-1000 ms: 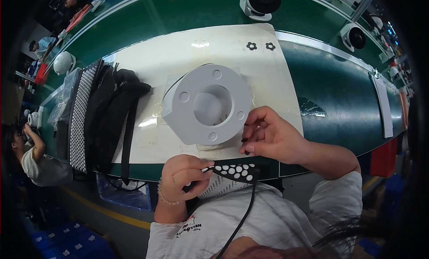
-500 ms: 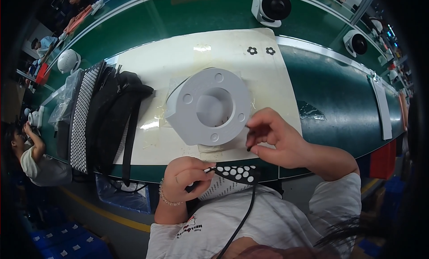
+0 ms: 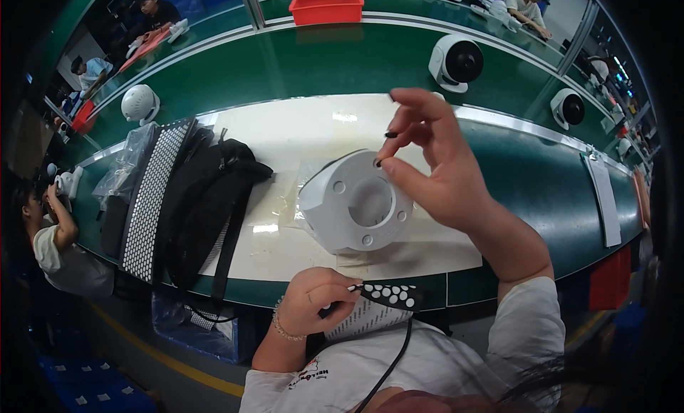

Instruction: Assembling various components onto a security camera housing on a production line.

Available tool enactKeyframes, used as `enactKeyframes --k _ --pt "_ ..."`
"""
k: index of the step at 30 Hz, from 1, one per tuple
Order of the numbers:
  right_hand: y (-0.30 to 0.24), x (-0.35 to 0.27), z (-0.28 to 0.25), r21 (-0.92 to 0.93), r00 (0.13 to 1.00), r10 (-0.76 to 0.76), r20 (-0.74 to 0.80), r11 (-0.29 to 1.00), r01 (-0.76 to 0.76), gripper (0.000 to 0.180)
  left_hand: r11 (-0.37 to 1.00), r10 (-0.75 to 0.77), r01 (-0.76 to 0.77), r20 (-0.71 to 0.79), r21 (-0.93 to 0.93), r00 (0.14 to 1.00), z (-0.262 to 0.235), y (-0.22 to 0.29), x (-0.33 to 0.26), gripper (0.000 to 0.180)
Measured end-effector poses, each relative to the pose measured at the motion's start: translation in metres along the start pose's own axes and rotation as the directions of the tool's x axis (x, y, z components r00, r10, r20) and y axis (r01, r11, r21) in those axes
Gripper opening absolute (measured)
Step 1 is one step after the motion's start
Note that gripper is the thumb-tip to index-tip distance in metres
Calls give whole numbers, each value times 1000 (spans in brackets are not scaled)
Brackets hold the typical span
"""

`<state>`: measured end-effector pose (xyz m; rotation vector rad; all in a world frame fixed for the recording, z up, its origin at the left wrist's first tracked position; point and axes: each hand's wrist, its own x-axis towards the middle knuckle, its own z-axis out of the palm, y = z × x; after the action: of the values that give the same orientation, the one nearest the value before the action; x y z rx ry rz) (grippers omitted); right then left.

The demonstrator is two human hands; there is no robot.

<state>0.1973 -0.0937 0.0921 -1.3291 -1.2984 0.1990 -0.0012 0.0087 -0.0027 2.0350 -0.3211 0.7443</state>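
A white ring-shaped appliance base [image 3: 324, 213] lies with several round recesses facing up around its central opening. Over its upper edge, my right hand [image 3: 445, 174] pinches a small black round pad [image 3: 378, 163] between thumb and finger, right at the uppermost recess. Dark spots also show at other fingertips; whether these are pads I cannot tell. Closer to my body, my left hand [image 3: 317, 299] is closed on the edge of a black pad sheet [image 3: 388, 295] with white circles. Its printed pale backing [image 3: 370, 320] hangs below, partly hidden by the hand.
A pale mat [image 3: 285, 135] lies under the base on the green bench [image 3: 516, 189]. To the left are a black bag [image 3: 206, 192] and a white-dotted sheet [image 3: 158, 206]. White round-headed devices [image 3: 456, 60] stand behind, beyond a metal rail. Co-workers [image 3: 53, 228] sit farther off.
My right hand has moved from beside the base up over its upper rim, bringing the pad to a recess. My left hand keeps hold of the sheet. The view has tilted upward.
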Motion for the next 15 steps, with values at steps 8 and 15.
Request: enactKeyframes --k 8,15 --pt "12 -2 1 124 995 98 19 987 -99 55 999 28 -28 12 -32 1000 0 -2 -2 25" --pt "11 -6 -1 -349 968 -235 93 902 253 56 1000 23 -23 19 4 1000 -1 -1 1 25"
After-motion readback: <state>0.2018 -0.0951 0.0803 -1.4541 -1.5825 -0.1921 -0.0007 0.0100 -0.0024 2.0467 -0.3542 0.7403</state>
